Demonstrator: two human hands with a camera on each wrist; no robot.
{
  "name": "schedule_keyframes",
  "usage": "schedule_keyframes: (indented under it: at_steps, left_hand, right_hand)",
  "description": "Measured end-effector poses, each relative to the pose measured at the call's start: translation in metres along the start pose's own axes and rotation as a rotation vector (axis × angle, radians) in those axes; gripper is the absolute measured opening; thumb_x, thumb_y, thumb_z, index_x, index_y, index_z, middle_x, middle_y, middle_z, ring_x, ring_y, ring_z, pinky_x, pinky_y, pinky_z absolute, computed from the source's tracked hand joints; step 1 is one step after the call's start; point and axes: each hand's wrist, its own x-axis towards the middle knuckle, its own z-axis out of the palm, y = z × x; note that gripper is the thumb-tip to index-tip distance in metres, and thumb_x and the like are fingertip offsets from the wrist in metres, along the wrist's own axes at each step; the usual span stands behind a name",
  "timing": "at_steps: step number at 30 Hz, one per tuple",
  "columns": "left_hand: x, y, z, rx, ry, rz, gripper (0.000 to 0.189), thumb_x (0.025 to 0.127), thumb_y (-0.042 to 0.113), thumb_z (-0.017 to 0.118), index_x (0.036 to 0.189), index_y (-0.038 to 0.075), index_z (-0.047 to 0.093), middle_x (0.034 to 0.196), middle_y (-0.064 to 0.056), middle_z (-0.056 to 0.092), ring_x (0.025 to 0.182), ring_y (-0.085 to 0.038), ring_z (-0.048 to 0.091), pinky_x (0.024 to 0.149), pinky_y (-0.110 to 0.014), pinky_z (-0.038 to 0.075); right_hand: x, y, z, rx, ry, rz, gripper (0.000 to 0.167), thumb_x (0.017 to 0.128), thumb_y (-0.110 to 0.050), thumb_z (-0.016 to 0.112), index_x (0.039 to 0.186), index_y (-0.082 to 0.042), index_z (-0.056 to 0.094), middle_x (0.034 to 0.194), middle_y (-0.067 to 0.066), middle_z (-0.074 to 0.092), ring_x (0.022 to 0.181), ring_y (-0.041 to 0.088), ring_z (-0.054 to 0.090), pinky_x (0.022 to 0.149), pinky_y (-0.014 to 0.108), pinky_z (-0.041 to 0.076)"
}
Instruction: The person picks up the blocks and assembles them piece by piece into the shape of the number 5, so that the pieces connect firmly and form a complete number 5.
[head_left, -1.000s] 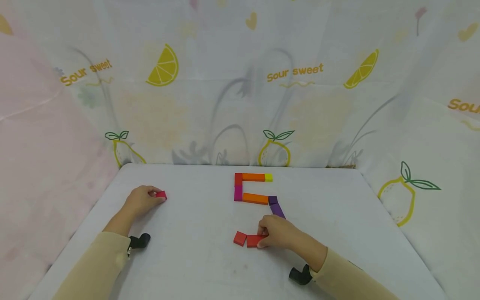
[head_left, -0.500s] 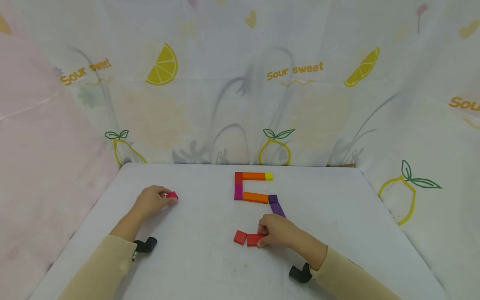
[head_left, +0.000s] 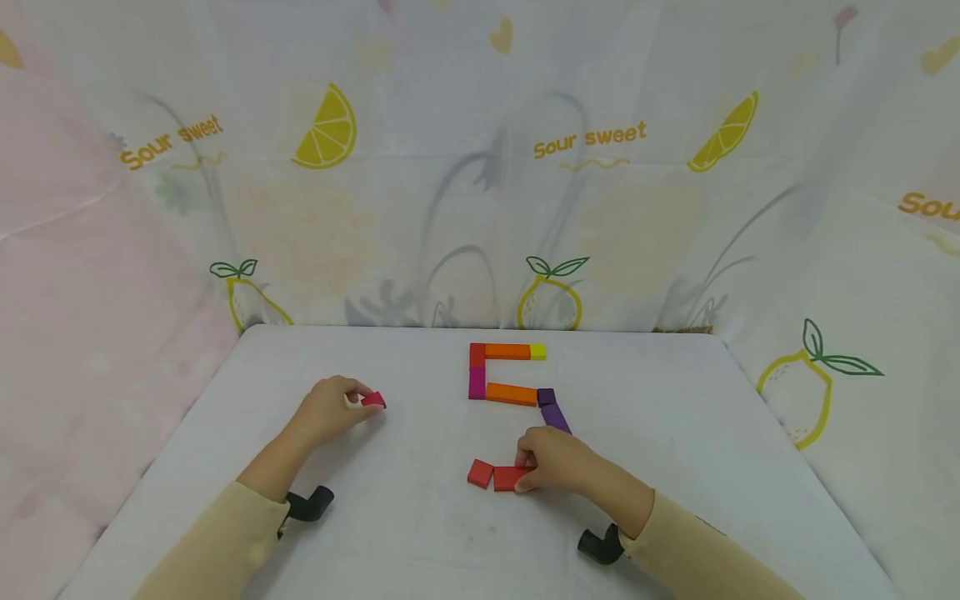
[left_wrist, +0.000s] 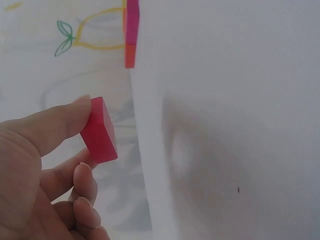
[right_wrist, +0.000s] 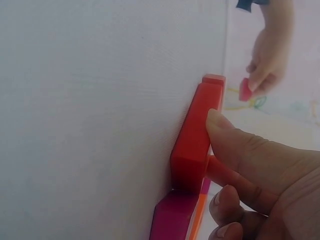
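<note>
My left hand (head_left: 330,410) pinches a small pinkish-red block (head_left: 373,401) between thumb and fingertips, over the left middle of the table. In the left wrist view this block (left_wrist: 101,131) is tilted, held clear of the white surface. My right hand (head_left: 558,461) has its thumb and index finger on the sides of a longer red block (right_wrist: 192,135) lying on the table. A small red block (head_left: 480,473) sits at a slight angle against its left end. At its other end, a magenta block (right_wrist: 172,217) shows in the right wrist view, hidden by the hand from above.
Behind the right hand, a row of blocks bends like a 5: a yellow block (head_left: 537,352), orange blocks (head_left: 512,394), a red one (head_left: 477,356), a magenta one (head_left: 477,383) and purple ones (head_left: 555,418). A lemon-printed curtain (head_left: 420,208) hangs behind the white table (head_left: 390,517).
My left hand has moved right across the table, and slightly nearer lately, carrying the pinkish-red block. The right hand and the laid blocks have stayed in place.
</note>
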Motion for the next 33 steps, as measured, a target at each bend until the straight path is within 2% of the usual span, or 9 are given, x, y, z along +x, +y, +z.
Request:
schedule_keyframes:
  at_steps: [13,17,33]
  left_hand:
    - [-0.008,0.030,0.021,-0.005,-0.003,0.045,0.036,0.082,0.032,0.083,0.106,0.006,0.076,0.091,-0.007,0.061,0.079,-0.022,0.052,0.060,-0.031,0.045]
    - [-0.011,0.039,0.028,-0.007,-0.019,0.041,0.034,0.082,0.031,0.084,0.106,0.009,0.076,0.092,-0.005,0.061,0.080,-0.021,0.052,0.060,-0.031,0.045]
    - [-0.014,0.060,0.049,-0.046,-0.056,0.039,0.031,0.079,0.031,0.086,0.103,0.013,0.077,0.088,-0.001,0.059,0.084,-0.020,0.051,0.060,-0.030,0.047]
  right_hand:
    - [0.001,-0.001,0.000,0.025,-0.008,0.011,0.020,0.079,-0.023,0.086,0.085,-0.016,0.068,0.077,-0.004,0.054,0.075,0.014,0.051,0.067,0.028,0.046]
    - [0.000,-0.001,-0.001,0.025,-0.007,0.010,0.021,0.079,-0.023,0.087,0.085,-0.016,0.067,0.077,-0.004,0.054,0.075,0.014,0.050,0.067,0.029,0.045]
    - [0.000,-0.003,-0.002,0.026,-0.016,0.018,0.021,0.079,-0.023,0.087,0.085,-0.016,0.068,0.077,-0.004,0.054,0.075,0.014,0.051,0.067,0.029,0.046]
